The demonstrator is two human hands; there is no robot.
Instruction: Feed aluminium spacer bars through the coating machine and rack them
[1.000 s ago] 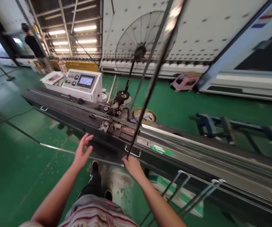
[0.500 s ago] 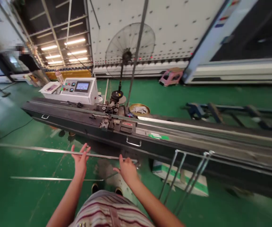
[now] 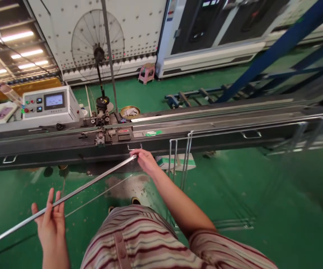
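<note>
A long, slim metal bar (image 3: 94,181) slants from the lower left edge up to the middle of the view. Its upper end lies in my right hand (image 3: 147,161), which pinches it in front of the bench near a drawer handle. Farther down its length, my left hand (image 3: 51,222) has the bar running between its partly spread fingers, palm turned up. Below it a second, thinner metal bar (image 3: 100,195) runs roughly alongside; whether the two are joined I cannot tell. Thin rectangular metal frames (image 3: 188,146) hang at the bench front, right of my right hand.
The long dark bench (image 3: 52,154) spans the view, with a bending mechanism (image 3: 101,127) and a control box (image 3: 48,104) on it. Under it lies a green-and-white carton (image 3: 189,161). Behind stand a fan (image 3: 98,54), a pink stool (image 3: 147,73) and a blue rack (image 3: 276,48).
My view has swung right. The bar has gone from nearly level to a steep slant, its right end raised towards the bench. My left hand has moved lower and farther left.
</note>
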